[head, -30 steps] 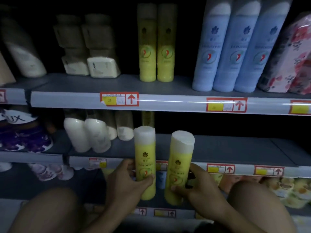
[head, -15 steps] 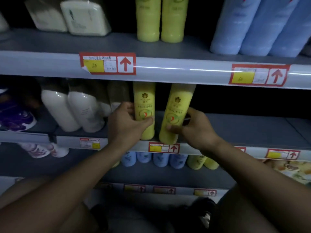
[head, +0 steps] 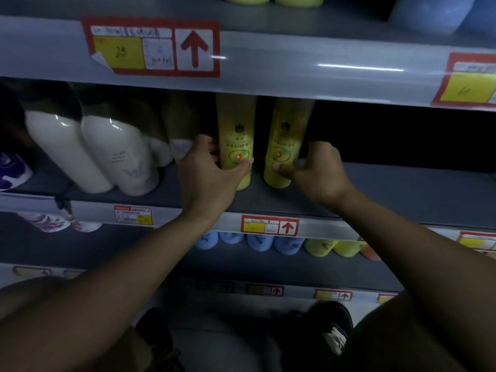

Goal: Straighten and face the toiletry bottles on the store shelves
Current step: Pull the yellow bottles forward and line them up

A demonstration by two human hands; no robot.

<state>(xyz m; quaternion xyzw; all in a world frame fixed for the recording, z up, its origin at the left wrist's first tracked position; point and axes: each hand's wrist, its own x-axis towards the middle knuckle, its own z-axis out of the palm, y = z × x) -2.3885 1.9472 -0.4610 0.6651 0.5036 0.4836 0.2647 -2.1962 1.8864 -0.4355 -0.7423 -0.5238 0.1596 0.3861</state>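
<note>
On the middle shelf [head: 375,194], set back from its front edge, two yellow bottles stand side by side, labels facing out. Left hand [head: 209,178] grips the left yellow bottle [head: 236,146], fingers curled round it; right hand [head: 319,175] grips the right yellow bottle [head: 284,146]. Both caps are hidden behind the upper shelf [head: 295,68]. White bottles [head: 107,154] lean at left, print unreadable.

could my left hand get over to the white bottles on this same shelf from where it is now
Probably yes. The left hand grips a yellow bottle just right of the white bottles, with nothing between them on the shelf. It would need to release its grip first.
</note>
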